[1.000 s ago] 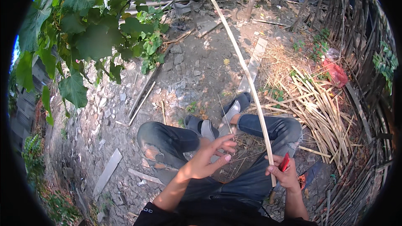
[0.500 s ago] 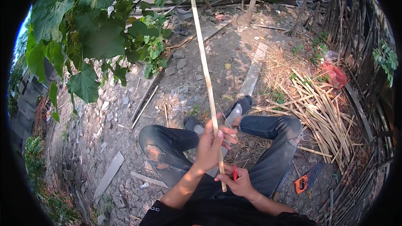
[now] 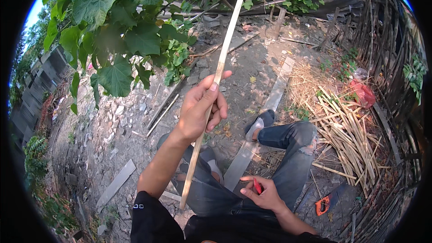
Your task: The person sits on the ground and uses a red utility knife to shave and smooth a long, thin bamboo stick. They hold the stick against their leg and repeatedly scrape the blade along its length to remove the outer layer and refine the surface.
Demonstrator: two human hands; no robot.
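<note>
My left hand (image 3: 200, 105) is closed round a long, thin wooden strip (image 3: 232, 27), gripping it near the middle. The strip leans, its far end running out past the top of the view and its near end low, over my left leg. Apart from the strip, my right hand (image 3: 268, 196) stays low in front of my lap. Pinched between its thumb and fingers is a small red pen-like thing (image 3: 257, 186), partly hidden by the fingers, so its exact kind is unclear.
Between my feet and beyond lies a narrow plank (image 3: 280, 85). To the right are a heap of wooden strips (image 3: 353, 137), straw (image 3: 308, 78), a red bag (image 3: 363, 94) and a handsaw (image 3: 322, 206) with an orange handle. A stick fence (image 3: 382, 40) borders the right; broad leaves (image 3: 114, 76) hang at upper left.
My left hand has moved up and left with the strip, whose near end has swung left. My right hand, earlier at the strip's near end, is now away from it, still holding the red thing.
</note>
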